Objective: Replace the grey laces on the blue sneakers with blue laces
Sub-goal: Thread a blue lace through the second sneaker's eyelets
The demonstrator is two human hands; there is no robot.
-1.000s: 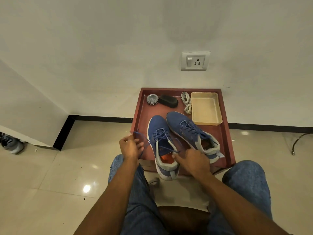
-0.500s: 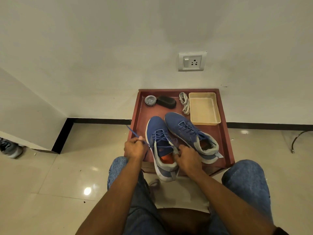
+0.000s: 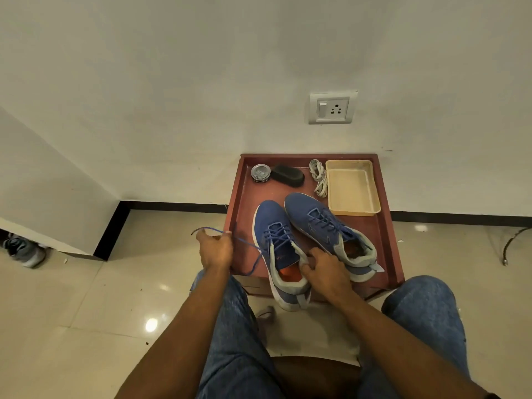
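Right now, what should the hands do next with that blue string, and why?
Probably keep drawing the blue lace out sideways until it sits snug. The left hand grips its end, slack droops near the left sneaker, and the right hand steadies the collar.

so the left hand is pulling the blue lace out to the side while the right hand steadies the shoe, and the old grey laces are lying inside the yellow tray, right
Not quite. The head view shows the grey laces on the red table, beside the yellow tray, not inside it. The rest holds: the left hand grips the blue lace, and the right hand holds the near shoe.
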